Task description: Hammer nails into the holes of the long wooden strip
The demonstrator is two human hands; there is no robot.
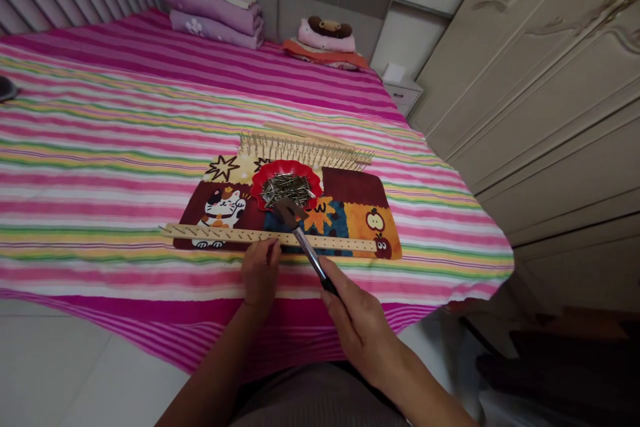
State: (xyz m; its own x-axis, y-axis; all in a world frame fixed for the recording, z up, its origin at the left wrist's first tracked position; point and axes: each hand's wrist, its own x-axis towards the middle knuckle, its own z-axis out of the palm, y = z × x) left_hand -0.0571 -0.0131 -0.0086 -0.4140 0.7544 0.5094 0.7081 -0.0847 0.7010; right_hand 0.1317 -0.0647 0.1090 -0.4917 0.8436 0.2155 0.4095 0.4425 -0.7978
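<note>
My right hand grips a hammer by its black handle. The dark hammer head is above the mat, over the front edge of a red scalloped bowl full of loose nails. A pale wooden strip with rows of small holes lies across the near side of the mat. Slanting nails stand along its left part. My left hand is closed, its fingertips pinched together at the strip's near edge, close to the last nails. What they pinch is too small to make out.
Behind the bowl lie more wooden strips bristling with nails. The patterned mat rests on a striped cloth over a bed. Folded bedding and a pink stack sit at the headboard. A wardrobe stands at right.
</note>
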